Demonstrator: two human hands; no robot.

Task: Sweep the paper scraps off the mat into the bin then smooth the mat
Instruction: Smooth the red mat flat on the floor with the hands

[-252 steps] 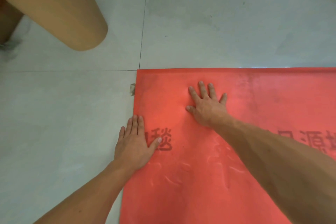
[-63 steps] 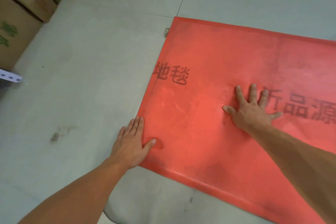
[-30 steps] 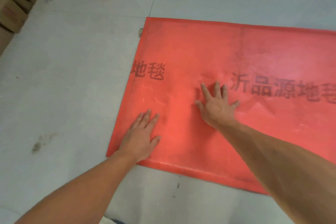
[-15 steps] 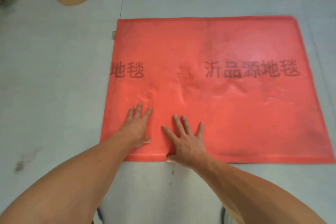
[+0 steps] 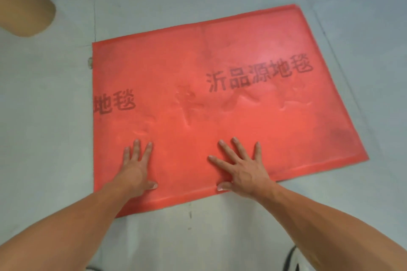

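Note:
A red mat (image 5: 220, 55) with dark printed characters lies flat on the grey tiled floor. Small creases run across its middle. My left hand (image 5: 136, 167) rests palm down near the mat's near left corner, fingers apart. My right hand (image 5: 240, 167) presses flat on the near edge a little to the right, fingers spread. Neither hand holds anything. No paper scraps show on the mat. A tan cylindrical bin (image 5: 22, 4) stands at the far left, partly cut off by the frame.
A small scrap of tape or debris (image 5: 89, 62) lies on the floor at the mat's far left edge. Tile seams cross the floor. A dark object (image 5: 293, 259) shows at the bottom right edge.
Both hands have stayed flat on the near part of the mat and have spread further apart, the right one moving rightward. The view has tilted, so the mat now looks rotated.

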